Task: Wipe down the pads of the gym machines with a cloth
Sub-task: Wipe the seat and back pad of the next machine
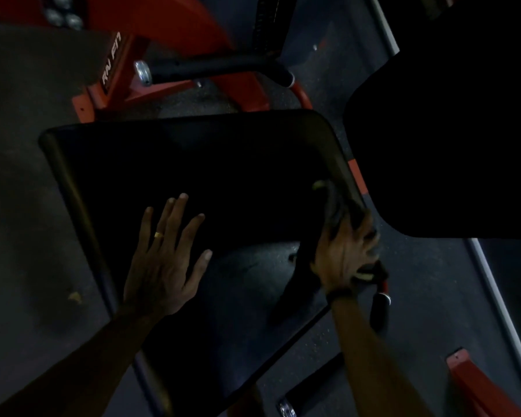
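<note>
Black and shiny, the big pad [199, 176] is sitting in the middle of the head view, tilted so its wide end is pointing up the picture. A dark cloth [333, 203] with a bit of yellow on it is lying over the right edge of the pad, near the lower corner. The right hand [346, 254] is gripping the cloth, with its fingers curled around it and around the pad's edge. A dark band is showing on that wrist. The left hand [163, 260] is resting flat on the pad near its lower left side, with its fingers straight and spread apart. A gold ring [158, 235] is shining on one finger.

Just past the right edge of the pad, another black pad [448, 130] is filling the upper right of the picture. Behind the top of the big pad, a red metal frame [127, 79] is standing on the floor, with a black bar [211, 67] crossing in front of it. Below the right hand, a black and red handle [379, 299] is sticking out. The grey floor [27, 206] is lying under everything, and it is very dim.
</note>
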